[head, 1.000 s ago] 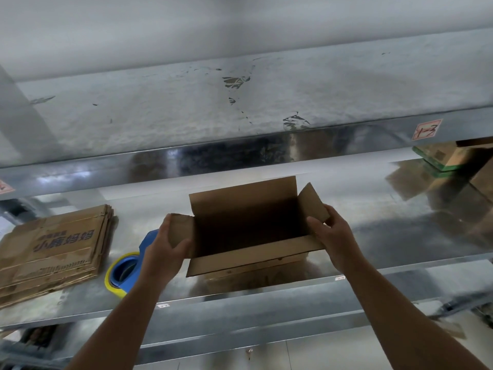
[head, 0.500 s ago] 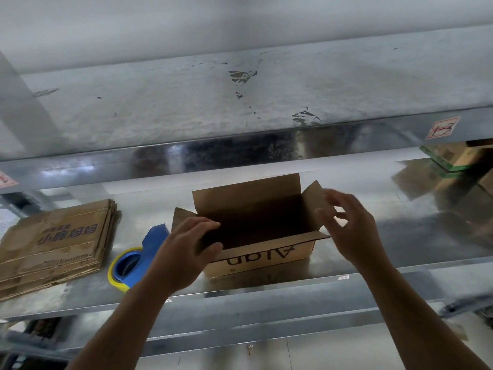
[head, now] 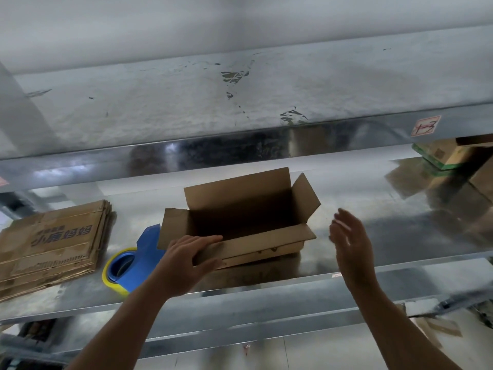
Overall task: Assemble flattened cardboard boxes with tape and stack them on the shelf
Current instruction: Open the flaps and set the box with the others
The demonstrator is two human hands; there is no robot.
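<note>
So the open box [head: 245, 217] sits on the metal shelf [head: 373, 236], close to the front edge and roughly mid-span, top flaps splayed out so the inside is open. The left hand [head: 186, 263] rests flat on the near flap at its left end, fingers spread rather than pinching anything; looks to me like it's just steadying or nudging the box. The right hand [head: 349, 241] hangs open in the air just right of the box, touching nothing. The blue-and-yellow tape dispenser [head: 128, 265] is parked just left of the box, near the front edge, handy for the next one I'd guess. The stack of flattened boxes [head: 50, 244] waits at the shelf's left end.
</note>
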